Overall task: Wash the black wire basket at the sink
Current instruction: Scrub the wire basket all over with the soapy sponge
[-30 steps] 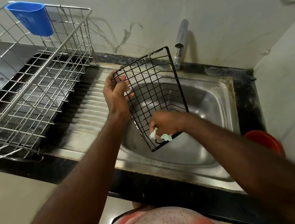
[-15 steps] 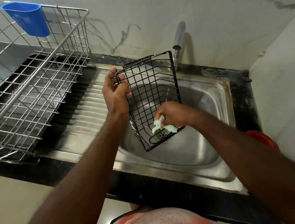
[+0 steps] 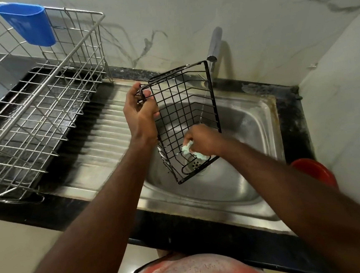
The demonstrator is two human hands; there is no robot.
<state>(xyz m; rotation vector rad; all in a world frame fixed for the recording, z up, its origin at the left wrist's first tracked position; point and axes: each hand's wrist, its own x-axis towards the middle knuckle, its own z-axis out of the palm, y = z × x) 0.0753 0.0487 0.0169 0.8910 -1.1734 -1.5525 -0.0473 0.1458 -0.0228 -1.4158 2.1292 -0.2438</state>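
Your basket is black wire in a square grid; the scrubber you grip is pale mint. The sink is grey steel, its drainboard ribbed. The rack is silver grid, its cup blue. The wall is white, grey-veined marble. The tub is red.

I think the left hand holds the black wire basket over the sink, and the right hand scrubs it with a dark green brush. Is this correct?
One detail is wrong: the head view shows no brush. The right hand rubs the black wire basket with a small pale, light green cloth or sponge. The rest holds: the left hand grips the basket over the sink.
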